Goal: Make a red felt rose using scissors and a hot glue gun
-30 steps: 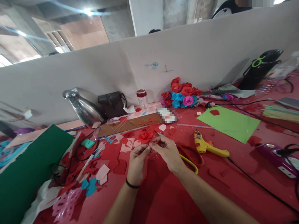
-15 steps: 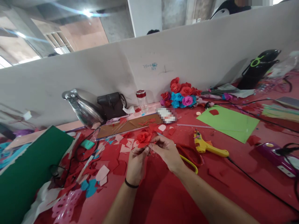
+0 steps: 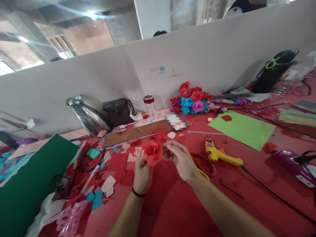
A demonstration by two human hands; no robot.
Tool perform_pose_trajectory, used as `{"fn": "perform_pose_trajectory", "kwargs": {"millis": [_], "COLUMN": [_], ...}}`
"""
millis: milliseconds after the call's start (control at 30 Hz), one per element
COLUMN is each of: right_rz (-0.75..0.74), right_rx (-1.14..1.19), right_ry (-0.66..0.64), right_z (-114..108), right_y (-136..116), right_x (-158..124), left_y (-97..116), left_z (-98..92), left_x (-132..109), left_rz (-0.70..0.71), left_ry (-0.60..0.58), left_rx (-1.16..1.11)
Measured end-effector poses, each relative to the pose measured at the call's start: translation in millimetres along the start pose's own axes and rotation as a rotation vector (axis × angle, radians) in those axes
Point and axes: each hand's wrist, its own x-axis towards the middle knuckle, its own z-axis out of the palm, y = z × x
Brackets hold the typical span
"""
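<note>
My left hand (image 3: 142, 172) is closed round the base of a red paper rose (image 3: 153, 153) and holds it upright above the red table (image 3: 172, 204). My right hand (image 3: 181, 159) sits just to the right of the flower, its fingers curled and pinched at the rose's right edge. A black band circles my left wrist. Red and pink paper scraps (image 3: 116, 168) lie under and to the left of both hands.
A yellow glue gun (image 3: 219, 154) with a black cord lies right of my hands, red-handled scissors (image 3: 203, 166) beside it. A green sheet (image 3: 243, 128), a bunch of finished paper flowers (image 3: 192, 98), a jar (image 3: 150, 105), a brown bag (image 3: 118, 110), a metal jug (image 3: 86, 113) and a green board (image 3: 27, 177) stand around. A white partition runs along the back.
The red rose has been lifted and turned upright in my left hand, toward the camera. My right hand has shifted a little up and right beside it.
</note>
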Motion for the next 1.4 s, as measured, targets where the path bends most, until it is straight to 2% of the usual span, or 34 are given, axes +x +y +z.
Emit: {"fn": "perform_pose_trajectory", "kwargs": {"millis": [200,433,500,633,733,867,1067,1300,1400], "right_rz": [0.022,0.049,0.056,0.042,0.034,0.023,0.027,-0.022,0.004], "right_rx": [-0.105,-0.081,-0.076,-0.140,-0.192,-0.226,-0.224,-0.278,-0.248], "right_ry": [-0.019,0.018,0.039,0.110,0.141,0.081,0.009,0.060,0.069], "right_z": [3,4,3,1,0,-1,3,4,4], "right_y": [-9,-6,-5,0,5,10,11,14,16], "right_x": [-3,-1,-1,1,4,5,2,3,2], "left_y": [1,-2,-2,-3,-2,2,2,8,10], "left_z": [-4.7,-2.8,-1.8,-2.4,-3.6,-3.8,-1.9,-0.5,-1.3], "left_x": [2,1,1,1,0,-3,-5,-7,-8], "left_rz": [0.054,0.041,-0.021,-0.222,-0.368,-0.510,-0.555,-0.601,-0.609], "left_ry": [-0.031,-0.014,0.016,0.036,-0.022,-0.102,-0.115,-0.144,-0.157], "left_rx": [0.076,0.000,-0.090,-0.430,-0.611,-0.703,-0.746,-0.751,-0.756]}}
